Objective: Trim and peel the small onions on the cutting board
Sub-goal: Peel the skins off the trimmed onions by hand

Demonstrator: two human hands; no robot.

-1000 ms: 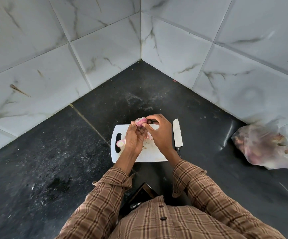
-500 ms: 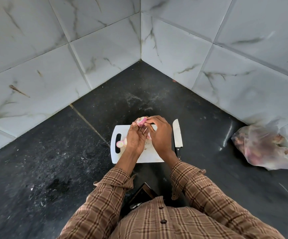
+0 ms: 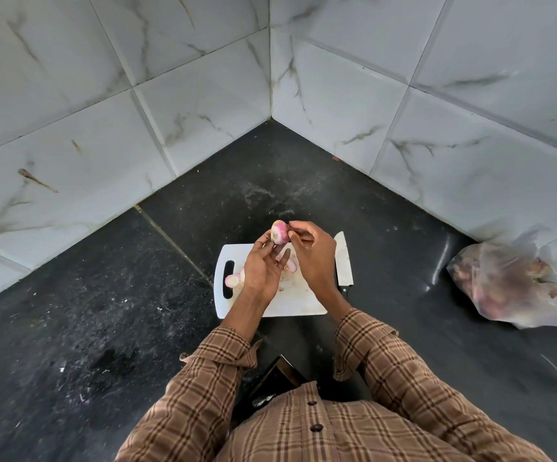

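Two walls of large white marble-look tiles with grey veins meet in a corner. Below them spreads a black speckled stone table, dusty and scuffed, with a thin seam running diagonally. Soft daylight glints on its right side.

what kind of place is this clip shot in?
Likely a home kitchen counter corner: dark stone worktop meeting marble-look wall tiles, with a white cutting board, a knife and a small onion in hand.
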